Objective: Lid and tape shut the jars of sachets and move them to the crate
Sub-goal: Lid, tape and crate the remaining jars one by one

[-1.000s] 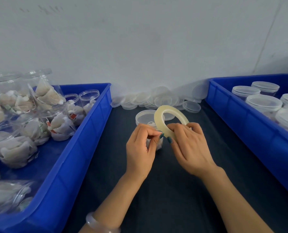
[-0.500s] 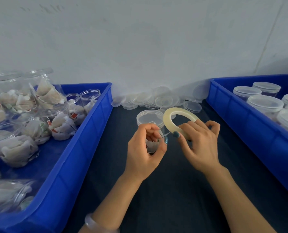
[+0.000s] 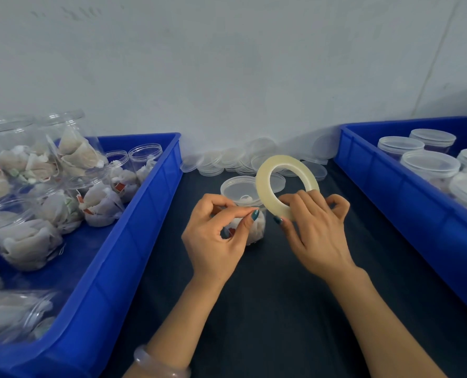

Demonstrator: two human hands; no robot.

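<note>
Dark matting covers the table [image 3: 281,309] in front of you, with a plain white wall [image 3: 227,64] behind it. Your right hand [image 3: 317,230] holds the tape roll [image 3: 265,184] upright, thumb and fingers clamped on its lower edge, so the ring stands just above and in front of the jar [image 3: 255,227]. That jar sits on the matting between your hands, packed with sachets, its clear lid [image 3: 237,190] already on top. Your left hand [image 3: 216,236] is curled just in front of the jar's left side, thumb and forefinger pinched tip to tip beside the roll. Whether a tape end lies between them cannot be told, since nothing clear shows there.

On your left stands a blue crate [image 3: 134,241] of open jars [image 3: 96,205] stuffed with sachets, some upright and some on their sides. On your right, well apart, a second blue crate [image 3: 390,203] holds lidded jars [image 3: 428,165] standing upright. Loose clear lids [image 3: 227,159] lie heaped along the wall at the back of the table. You wear a pale bracelet [image 3: 158,364] on your left wrist.
</note>
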